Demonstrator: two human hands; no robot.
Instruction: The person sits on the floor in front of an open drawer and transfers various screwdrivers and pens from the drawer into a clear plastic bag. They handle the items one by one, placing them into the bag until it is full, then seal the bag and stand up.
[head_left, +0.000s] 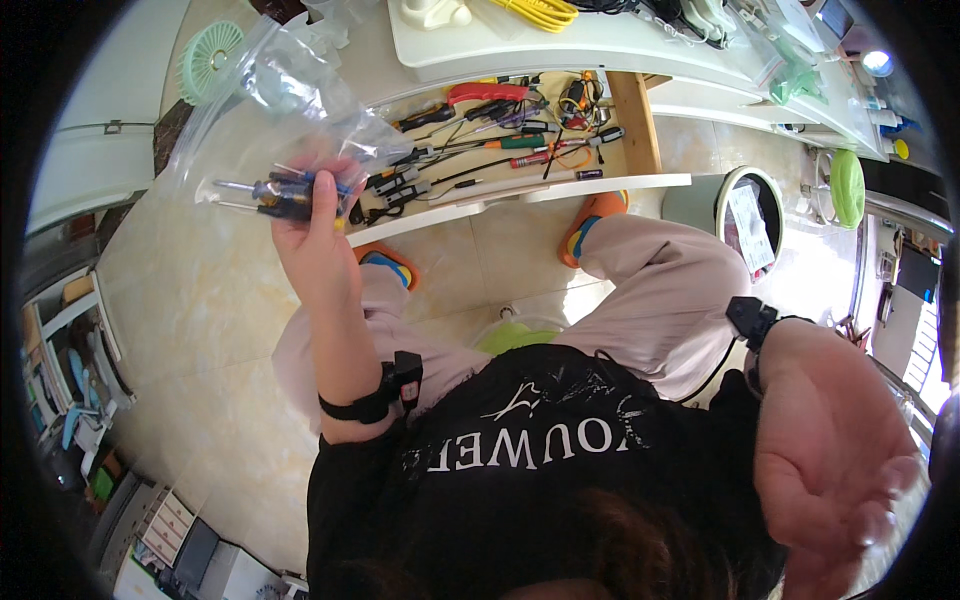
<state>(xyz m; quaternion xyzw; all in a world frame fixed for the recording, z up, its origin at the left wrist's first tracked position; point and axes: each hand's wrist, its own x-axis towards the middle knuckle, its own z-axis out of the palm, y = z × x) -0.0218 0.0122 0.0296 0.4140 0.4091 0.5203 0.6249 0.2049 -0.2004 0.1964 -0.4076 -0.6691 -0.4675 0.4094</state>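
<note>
My left hand (319, 225) is raised at the left and closed around several small screwdrivers (281, 196), their metal shafts pointing left. A clear plastic zip bag (289, 90) hangs around and above these fingers; whether the screwdrivers lie inside it, I cannot tell. Just beyond, an open drawer (600, 185) holds a red-handled tool (487, 92), a green-and-orange screwdriver (517, 142), a red-handled screwdriver (531, 159), black cables and a small battery (589, 174). My right hand (840, 450) is near the lens at the lower right, palm showing, with nothing seen in it.
The white desk (525, 56) above the drawer carries a coiled yellow cable (544, 11). A green fan (211, 61) stands at the upper left. A lined waste bin (780, 225) stands right of the drawer, and a green round stool (847, 189) is farther right.
</note>
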